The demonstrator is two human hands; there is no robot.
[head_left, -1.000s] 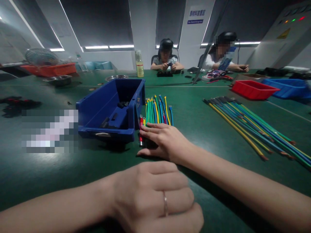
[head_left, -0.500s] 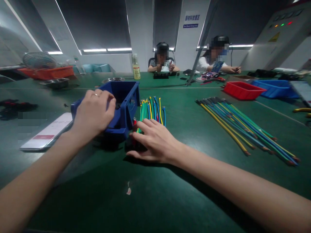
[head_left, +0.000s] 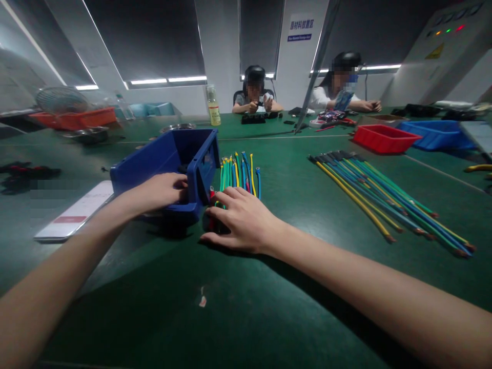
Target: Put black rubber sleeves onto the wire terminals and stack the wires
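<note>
You work at a broad dark-green matted table (head_left: 269,318) in a dim room. Your left hand (head_left: 163,190) reaches into the open blue plastic bin (head_left: 154,164); its grip is hidden. Your right hand (head_left: 242,220) lies flat, fingers spread, on the short multicoloured wire bundle (head_left: 236,174) beside the bin.

We see the left hand (head_left: 163,190) reaching into the blue bin (head_left: 169,164), fingers hidden inside, while the right hand (head_left: 240,220) lies flat on the short coloured wires (head_left: 235,174) just beside it on the green tabletop (head_left: 269,307).
</note>
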